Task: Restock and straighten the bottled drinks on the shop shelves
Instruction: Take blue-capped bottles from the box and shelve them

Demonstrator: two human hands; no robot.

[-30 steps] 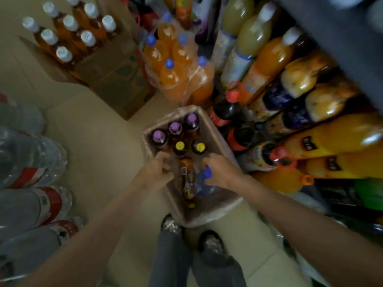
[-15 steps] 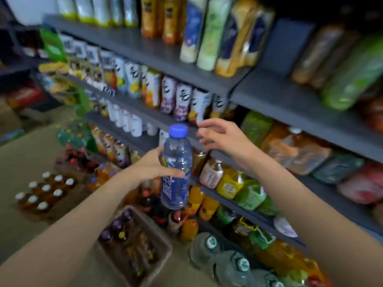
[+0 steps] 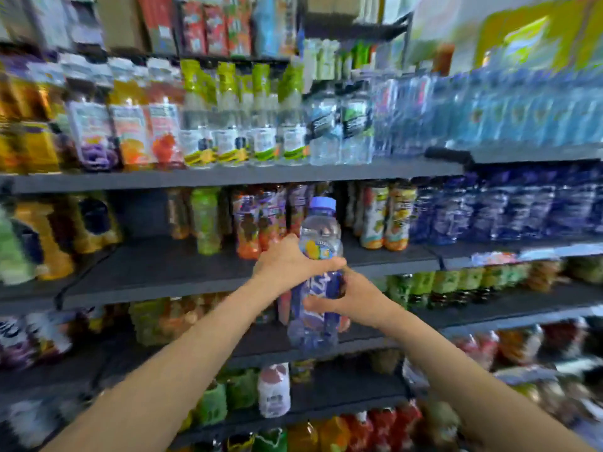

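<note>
I hold a clear bottle with a blue cap and a blue label upright in front of the dark shelves. My left hand grips it around its upper body, just under the shoulder. My right hand grips the labelled middle from the right side. The bottle stands level with the second shelf, before a row of juice bottles. To the right on that shelf are similar dark-blue-labelled bottles.
The top shelf carries juice, green-capped and water bottles. A wide bare stretch of the second shelf lies left of my hands. Lower shelves hold more mixed drinks, among them a white bottle. The picture is blurred by motion.
My view swung up from the floor crate to the shelves. The bottle came up out of the crate, first in my left hand alone, and now my right hand grips it too.
</note>
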